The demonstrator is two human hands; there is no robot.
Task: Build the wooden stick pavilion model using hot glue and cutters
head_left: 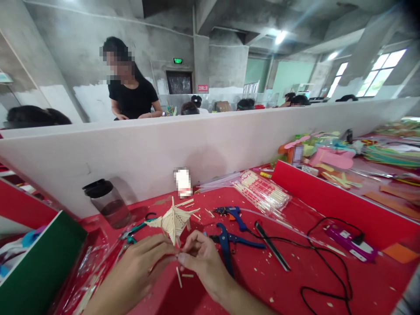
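A small pale model built of thin wooden sticks (pixel 173 222), with a pointed, ridged roof shape, stands just beyond my hands. My left hand (pixel 149 258) reaches in from the left with its fingers bent together, their tips meeting those of my right hand in front of the model. Thumb and index finger of my right hand (pixel 204 261) are pinched; whatever lies between the fingertips is too small or hidden to make out. Short cut sticks (pixel 179 277) lie below the hands. To the right are a blue-handled cutter (pixel 225 245) and a blue glue gun (pixel 229 212).
A dark-lidded bottle (pixel 110 203) stands at the left by the white partition (pixel 157 153). Bundled sticks in plastic (pixel 262 191), a utility knife (pixel 272 246), a black cable (pixel 348 271) and a purple power strip (pixel 351 243) lie rightward. Green-handled pliers (pixel 138 228) lie left.
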